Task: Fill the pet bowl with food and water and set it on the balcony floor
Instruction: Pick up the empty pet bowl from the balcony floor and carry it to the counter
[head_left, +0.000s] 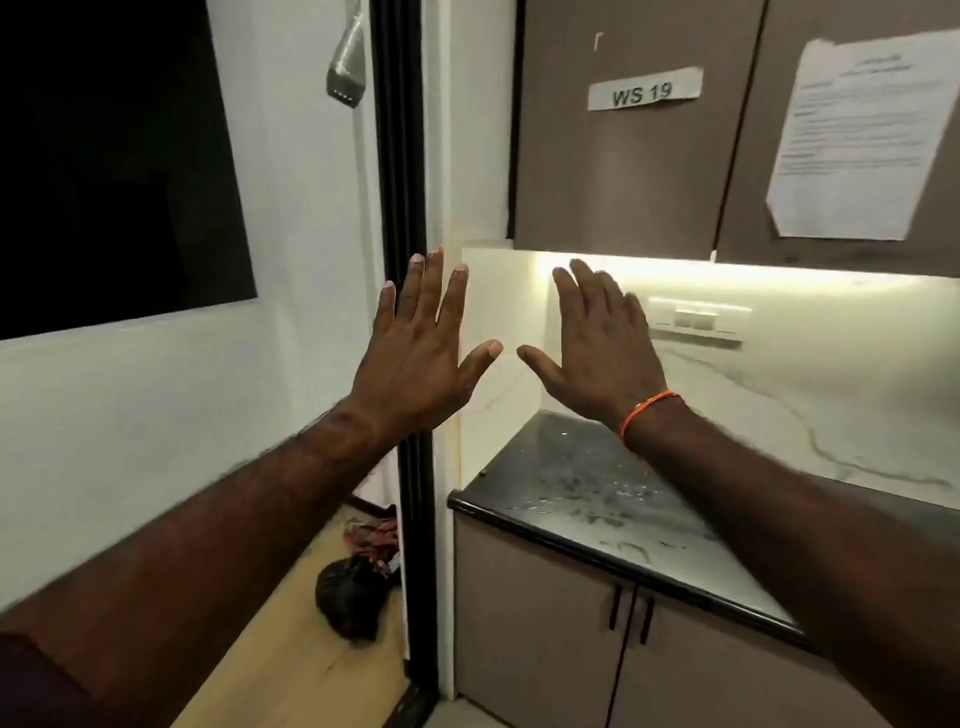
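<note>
My left hand (421, 343) and my right hand (602, 343) are both raised at arm's length, fingers spread, backs towards me, thumbs nearly meeting. Neither hand holds anything. An orange thread circles my right wrist. No pet bowl, food or water is in view. Below my right arm lies a dark, glossy counter (587, 493) with smears or droplets on it.
Brown wall cabinets (623, 171) carry a "WS 19" label (644, 89) and a printed sheet (857, 135). Base cabinet doors (540, 623) sit under the counter. A black door frame (405, 208) divides the kitchen from a wood floor with a black bag (348, 597).
</note>
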